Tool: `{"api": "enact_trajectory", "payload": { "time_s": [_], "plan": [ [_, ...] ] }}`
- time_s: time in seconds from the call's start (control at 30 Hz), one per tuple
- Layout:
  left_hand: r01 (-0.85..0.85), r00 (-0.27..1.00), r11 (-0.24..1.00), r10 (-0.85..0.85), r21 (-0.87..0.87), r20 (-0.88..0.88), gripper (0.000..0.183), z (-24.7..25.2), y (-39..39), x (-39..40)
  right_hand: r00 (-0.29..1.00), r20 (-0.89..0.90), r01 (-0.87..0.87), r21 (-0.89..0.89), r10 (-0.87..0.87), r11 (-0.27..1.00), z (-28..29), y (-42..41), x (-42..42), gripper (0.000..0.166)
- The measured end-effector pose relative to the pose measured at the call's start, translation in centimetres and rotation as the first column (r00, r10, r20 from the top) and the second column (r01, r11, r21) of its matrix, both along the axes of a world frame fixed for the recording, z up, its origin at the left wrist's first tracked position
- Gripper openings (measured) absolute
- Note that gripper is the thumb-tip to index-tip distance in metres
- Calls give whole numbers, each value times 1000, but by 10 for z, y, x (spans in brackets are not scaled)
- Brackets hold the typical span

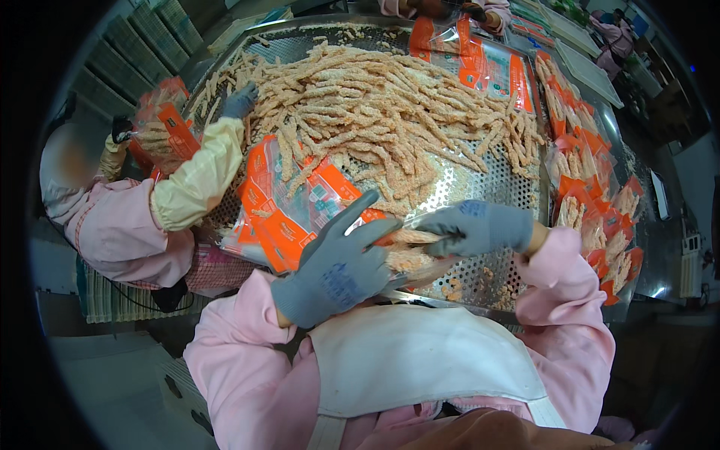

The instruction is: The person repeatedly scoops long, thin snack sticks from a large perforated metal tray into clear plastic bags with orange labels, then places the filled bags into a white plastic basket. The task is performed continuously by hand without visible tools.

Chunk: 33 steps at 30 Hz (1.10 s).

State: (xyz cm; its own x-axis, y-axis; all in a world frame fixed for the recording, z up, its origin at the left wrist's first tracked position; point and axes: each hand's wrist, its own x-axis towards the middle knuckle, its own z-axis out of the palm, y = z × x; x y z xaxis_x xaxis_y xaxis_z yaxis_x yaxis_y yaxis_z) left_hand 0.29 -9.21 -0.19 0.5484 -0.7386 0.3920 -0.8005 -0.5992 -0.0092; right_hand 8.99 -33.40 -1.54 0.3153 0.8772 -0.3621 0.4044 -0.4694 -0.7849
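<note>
My left hand [340, 275], in a grey coated glove, grips a clear plastic bag [437, 272] at the near edge of the perforated metal table. Breaded strips [408, 259] show at the bag, partly hidden by my fingers. My right hand [478, 226], gloved alike, closes its fingertips on the end of a breaded strip [416, 236] beside the bag. Flat orange-and-clear printed bags [284, 233] lie in an overlapping stack left of my hands. Just beyond is a large heap of crumb-coated strips [360, 107].
Filled bags [585, 208] lie in rows along the right side. A co-worker [124, 230] at the left holds a filled bag [169, 140] and reaches to the heap. Another person's hands [475, 11] work at the far side near more printed bags [495, 67]. Loose crumbs [498, 289] litter the metal surface.
</note>
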Motion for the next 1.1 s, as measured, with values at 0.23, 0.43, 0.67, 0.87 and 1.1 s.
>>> {"api": "enact_trajectory", "payload": {
  "time_s": [0.23,0.43,0.67,0.87,1.1],
  "plan": [
    [-25,998,990,32,-141,48,23,-1,23,13,725,628,33,376,-281,926,29,-17,-31,32],
    [-92,933,965,169,-247,317,19,18,35,-6,763,612,-97,426,-208,900,20,-47,-26,24],
    [235,815,926,-354,-296,-459,39,-21,19,-27,695,565,379,237,-444,894,-127,-27,38,95],
    [357,847,898,-427,-256,-316,35,-4,-1,-7,399,857,370,176,-327,912,-209,53,42,77],
    [315,857,902,-404,-294,-320,25,-30,17,-8,497,752,610,52,-433,790,-207,-36,54,46]
  ]
}}
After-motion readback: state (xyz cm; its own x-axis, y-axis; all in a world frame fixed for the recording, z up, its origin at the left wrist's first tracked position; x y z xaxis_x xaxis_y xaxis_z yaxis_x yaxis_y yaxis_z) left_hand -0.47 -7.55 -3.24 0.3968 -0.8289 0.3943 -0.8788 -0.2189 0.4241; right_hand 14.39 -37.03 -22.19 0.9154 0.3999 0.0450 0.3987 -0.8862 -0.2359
